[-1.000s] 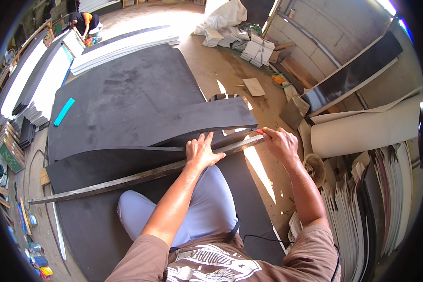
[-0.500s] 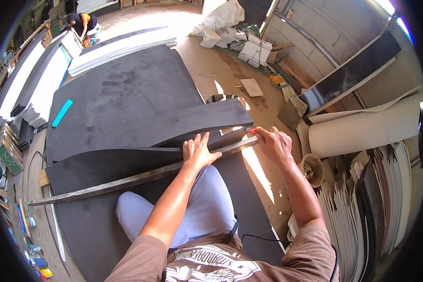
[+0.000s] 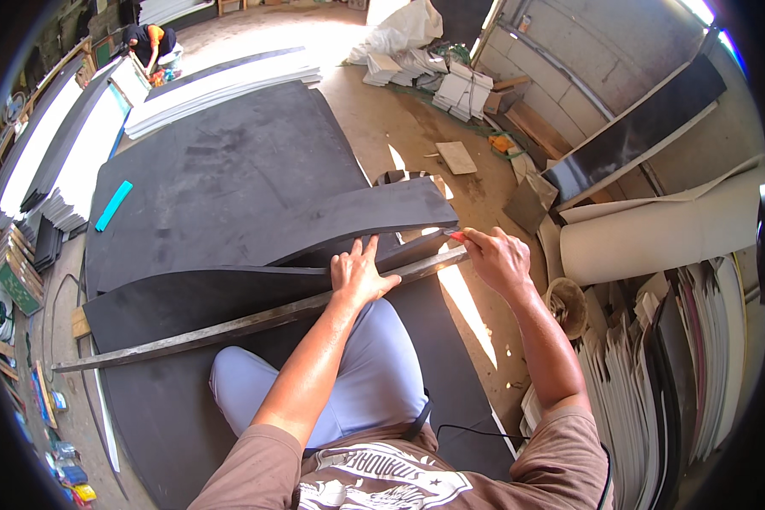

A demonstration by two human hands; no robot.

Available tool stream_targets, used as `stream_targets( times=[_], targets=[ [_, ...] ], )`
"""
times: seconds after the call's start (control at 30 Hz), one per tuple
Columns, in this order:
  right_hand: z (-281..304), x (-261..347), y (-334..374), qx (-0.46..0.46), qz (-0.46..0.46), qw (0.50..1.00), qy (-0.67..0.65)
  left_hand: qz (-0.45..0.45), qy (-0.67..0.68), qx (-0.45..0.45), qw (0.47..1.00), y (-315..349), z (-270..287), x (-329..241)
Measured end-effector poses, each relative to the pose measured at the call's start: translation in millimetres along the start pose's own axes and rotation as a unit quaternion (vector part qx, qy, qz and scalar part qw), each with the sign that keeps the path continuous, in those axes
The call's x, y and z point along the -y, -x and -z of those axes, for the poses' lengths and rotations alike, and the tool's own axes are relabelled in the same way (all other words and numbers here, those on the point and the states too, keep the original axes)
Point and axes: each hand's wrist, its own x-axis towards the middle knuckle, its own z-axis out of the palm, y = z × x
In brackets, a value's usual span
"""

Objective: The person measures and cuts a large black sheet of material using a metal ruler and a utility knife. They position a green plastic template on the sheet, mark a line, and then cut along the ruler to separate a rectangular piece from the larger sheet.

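Note:
My left hand [image 3: 359, 272] presses down with spread fingers beside a long straight grey bar [image 3: 195, 338], its fingertips on the black sheet material. In my right hand [image 3: 500, 259], closed, is a small red-handled cutter [image 3: 456, 235]. The cutter's tip touches the right end of a narrow black strip [image 3: 421, 248] lying along the bar; the blade itself is hard to make out. A wide black strip [image 3: 374, 208] arches up just beyond my left hand. Further left, another black strip [image 3: 170, 297] bulges upward along the bar.
A large black sheet [image 3: 204, 161] spreads ahead, with a turquoise strip [image 3: 113, 206] on its left. At right are a big beige roll [image 3: 654, 229], a round bucket [image 3: 566, 308] and upright sheets [image 3: 620, 416]. Another person [image 3: 151, 47] bends over at the far left.

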Motion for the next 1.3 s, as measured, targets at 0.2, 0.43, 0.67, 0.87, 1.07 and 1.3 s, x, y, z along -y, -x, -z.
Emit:
stream_targets(
  times=[0.2,0.43,0.67,0.87,1.07,1.3],
  targets=[
    [-8,-2,-3,-0.004,0.006,1.000,-0.009,0.002,-0.005,-0.003,1.000,2,2,-2],
    [-6,1,-9,0.014,0.014,1.000,-0.012,0.012,-0.006,0.008,1.000,2,3,-2],
    [-3,0,-10,0.017,0.017,1.000,-0.010,0.016,0.002,0.002,1.000,3,2,-5],
    [-7,-3,-13,0.023,-0.002,1.000,0.013,0.016,0.003,-0.004,1.000,3,2,-6],
    [-3,-8,-17,0.028,0.002,0.999,0.031,0.019,0.000,0.002,1.000,2,4,-6],
    [-16,-94,-17,-0.005,-0.080,0.976,0.204,0.015,0.004,-0.006,1.000,-2,-2,-6]
  ],
)
